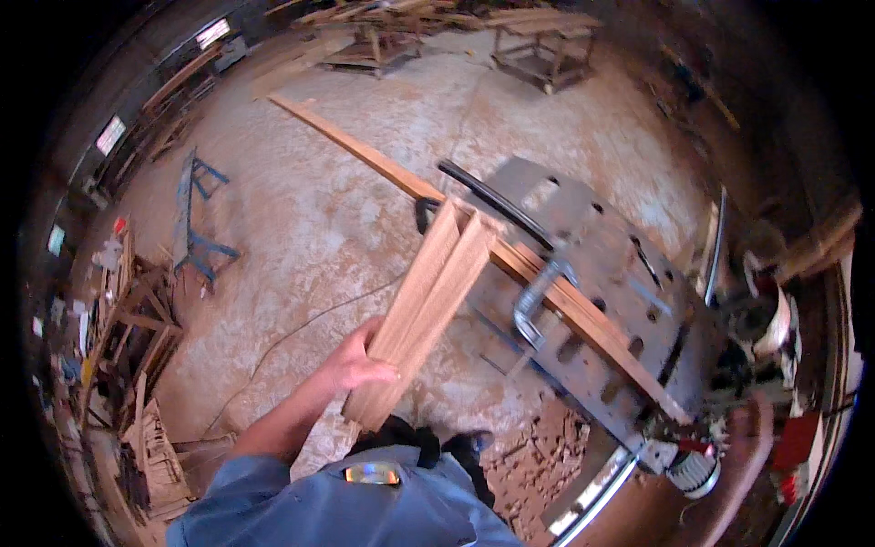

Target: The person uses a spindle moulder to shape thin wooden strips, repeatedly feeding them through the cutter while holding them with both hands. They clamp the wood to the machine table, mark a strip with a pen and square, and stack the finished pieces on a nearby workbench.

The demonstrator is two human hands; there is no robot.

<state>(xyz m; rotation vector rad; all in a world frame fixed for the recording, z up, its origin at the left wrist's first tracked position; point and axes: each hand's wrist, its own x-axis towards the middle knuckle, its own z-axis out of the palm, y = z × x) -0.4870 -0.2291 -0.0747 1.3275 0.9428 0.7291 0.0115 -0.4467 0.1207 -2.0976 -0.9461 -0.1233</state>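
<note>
My left hand [361,361] is closed round the near part of a pair of wooden boards [421,314], which lie side by side with a dark gap between them. The boards tilt up and away, their far end over the edge of a grey metal machine table [583,223]. On this table lies a long wooden strip [606,330], and a metal clamp [531,305] sits over it. My right hand [753,421] is at the far right beside the table's near corner, smeared by motion. Its fingers cannot be made out.
A long wooden bar [355,155] reaches out leftward past the table. Blue sawhorse-like stands [189,214] are at the left. Wood scraps [542,456] litter the floor by my feet. Wooden workbenches [547,41] stand at the back. A cord [292,333] crosses the floor.
</note>
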